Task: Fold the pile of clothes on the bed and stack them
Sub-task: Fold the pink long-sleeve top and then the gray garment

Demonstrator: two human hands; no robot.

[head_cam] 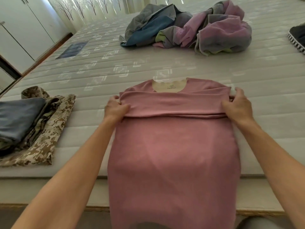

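wardrobe doors [19, 30] left | tree-print curtain [85, 7] behind | dark label, perhaps [72, 50]

Single head-worn wide-angle view, looking forward and down across the bed [148, 63], close above the hands [178, 106]

White wardrobe [21, 30] left; tree-print curtains [92, 7] backlit; quilted mattress [102, 63].

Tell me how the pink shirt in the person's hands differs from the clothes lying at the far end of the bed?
The pink shirt lies spread flat and smooth, its lower part hanging over the bed edge; the far pile is crumpled in a heap. The shirt is one plain colour; the pile mixes grey, blue and lilac. The left hand and right hand grip the shirt; nothing touches the pile. Both rest on the mattress.
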